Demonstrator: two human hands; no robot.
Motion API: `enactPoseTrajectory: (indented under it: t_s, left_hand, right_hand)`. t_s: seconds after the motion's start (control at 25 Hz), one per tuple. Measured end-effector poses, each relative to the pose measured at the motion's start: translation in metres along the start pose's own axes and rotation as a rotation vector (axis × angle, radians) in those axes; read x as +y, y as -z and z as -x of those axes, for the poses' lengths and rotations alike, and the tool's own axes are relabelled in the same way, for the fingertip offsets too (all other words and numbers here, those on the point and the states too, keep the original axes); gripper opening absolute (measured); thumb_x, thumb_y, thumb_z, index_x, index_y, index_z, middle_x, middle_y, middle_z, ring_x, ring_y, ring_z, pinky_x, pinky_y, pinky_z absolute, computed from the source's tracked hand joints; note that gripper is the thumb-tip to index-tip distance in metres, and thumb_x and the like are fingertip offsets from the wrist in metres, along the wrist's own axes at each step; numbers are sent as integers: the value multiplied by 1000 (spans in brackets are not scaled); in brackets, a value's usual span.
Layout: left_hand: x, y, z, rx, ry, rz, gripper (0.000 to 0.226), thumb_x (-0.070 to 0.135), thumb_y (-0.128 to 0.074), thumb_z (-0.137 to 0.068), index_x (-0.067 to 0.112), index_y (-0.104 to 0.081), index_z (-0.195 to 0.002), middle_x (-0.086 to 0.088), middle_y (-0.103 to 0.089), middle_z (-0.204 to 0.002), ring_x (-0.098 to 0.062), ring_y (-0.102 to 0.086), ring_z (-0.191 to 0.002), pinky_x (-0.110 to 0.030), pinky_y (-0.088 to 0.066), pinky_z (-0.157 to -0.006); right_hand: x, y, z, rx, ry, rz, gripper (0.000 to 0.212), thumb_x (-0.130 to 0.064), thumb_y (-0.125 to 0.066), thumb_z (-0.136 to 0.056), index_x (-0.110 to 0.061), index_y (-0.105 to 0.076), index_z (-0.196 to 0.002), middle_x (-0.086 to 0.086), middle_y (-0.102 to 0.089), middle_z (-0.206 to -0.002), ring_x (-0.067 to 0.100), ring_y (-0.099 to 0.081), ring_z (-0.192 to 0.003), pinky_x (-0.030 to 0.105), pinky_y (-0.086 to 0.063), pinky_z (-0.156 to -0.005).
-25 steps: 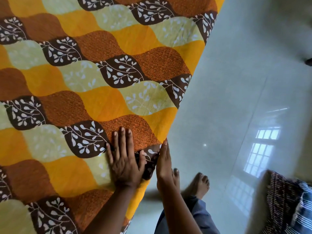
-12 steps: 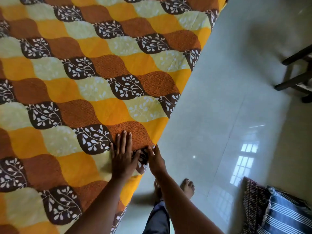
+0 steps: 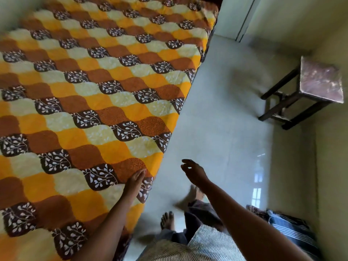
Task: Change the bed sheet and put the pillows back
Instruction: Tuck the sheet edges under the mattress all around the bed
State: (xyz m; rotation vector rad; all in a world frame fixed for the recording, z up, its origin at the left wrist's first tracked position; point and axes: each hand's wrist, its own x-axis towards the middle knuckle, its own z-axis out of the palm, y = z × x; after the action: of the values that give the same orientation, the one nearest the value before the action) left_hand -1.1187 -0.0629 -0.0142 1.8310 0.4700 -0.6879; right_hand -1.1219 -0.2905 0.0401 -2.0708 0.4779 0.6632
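A bed sheet [image 3: 98,102] patterned in orange, yellow, cream and brown leaf patches lies spread flat over the whole bed. My left hand [image 3: 134,182] rests on the sheet close to the bed's right edge, fingers together and holding nothing. My right hand [image 3: 194,171] hangs in the air over the floor, to the right of the bed edge, fingers loosely curled and empty. A blue and white striped pillow [image 3: 290,228] lies on the floor at the lower right, with a dark patterned one [image 3: 254,210] partly hidden beside it.
A dark wooden stool [image 3: 308,91] stands by the right wall. Glossy pale floor tiles [image 3: 226,119] run between bed and wall. My bare feet [image 3: 167,220] stand on the floor next to the bed edge. A door frame [image 3: 246,19] shows at the top.
My right hand has lifted off the sheet edge and moved right, out over the floor. My left hand stays on the sheet. The view has pulled back, showing the whole bed and the stool.
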Motion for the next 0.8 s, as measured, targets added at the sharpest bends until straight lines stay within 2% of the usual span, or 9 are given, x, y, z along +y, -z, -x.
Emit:
enactPoseTrajectory:
  t_s: [0.08, 0.16, 0.24, 0.36, 0.4, 0.48, 0.52, 0.8]
  left_hand:
    - [26, -13, -15, 1, -22, 12, 40, 29, -49, -95, 8, -51, -130, -13, -48, -138, -29, -46, -126, -41, -38, -103]
    - [59, -27, -33, 0, -64, 7, 42, 28, -51, -94, 8, -50, -130, -11, -48, -138, -27, -45, -126, -41, -36, -103]
    - [95, -43, -51, -17, -77, -5, 41, 24, -53, -93, 6, -51, -130, -7, -52, -132, -23, -48, -122, -36, -38, -99]
    - [146, -70, -71, -60, -39, -28, 48, 32, -59, -85, 8, -54, -126, -4, -64, -104, -9, -62, -87, -22, -46, -74]
    - [162, -78, -78, -42, -33, -37, 42, 28, -58, -90, 8, -54, -127, -5, -64, -105, -8, -63, -87, -21, -46, -74]
    - [199, -92, -97, 25, -57, -88, 37, 21, -46, -97, 6, -50, -131, -11, -55, -128, -20, -54, -117, -25, -40, -93]
    - [218, -99, -105, 51, -81, -105, 37, 20, -43, -98, 6, -48, -132, -11, -49, -136, -23, -46, -125, -26, -35, -98]
    - [306, -122, -181, 108, -139, 29, 45, 25, -43, -98, 12, -36, -141, -7, -35, -147, -23, -36, -134, -28, -32, -103]
  right_hand:
    - [-1, 28, -11, 19, 7, -51, 35, -22, -51, -95, -13, -53, -129, 9, -63, -116, 19, -62, -94, 18, -37, -74]
    - [0, 60, -29, 35, 18, -122, 33, -21, -51, -95, -11, -55, -127, 4, -60, -106, 11, -56, -80, 16, -37, -73]
    - [2, 99, -53, 53, 26, -153, 33, -23, -51, -96, -12, -56, -126, -1, -55, -101, 10, -52, -86, 19, -38, -77]
    - [2, 157, -85, 76, 3, -200, 30, -26, -49, -96, -16, -56, -124, -2, -56, -101, 13, -54, -94, 27, -42, -83]
    - [2, 172, -94, 82, 1, -225, 31, -28, -49, -96, -16, -57, -123, -2, -56, -102, 14, -55, -97, 28, -44, -85]
    - [-5, 206, -118, 84, 22, -269, 32, -32, -49, -96, -18, -56, -124, -2, -57, -106, 15, -55, -102, 29, -45, -87]
    - [-11, 221, -131, 84, 38, -283, 33, -32, -49, -96, -18, -56, -124, -2, -57, -107, 15, -55, -104, 29, -45, -88]
    - [-66, 283, -219, 89, 132, -308, 36, -33, -48, -96, -16, -56, -128, -2, -60, -118, 11, -53, -99, 24, -42, -86]
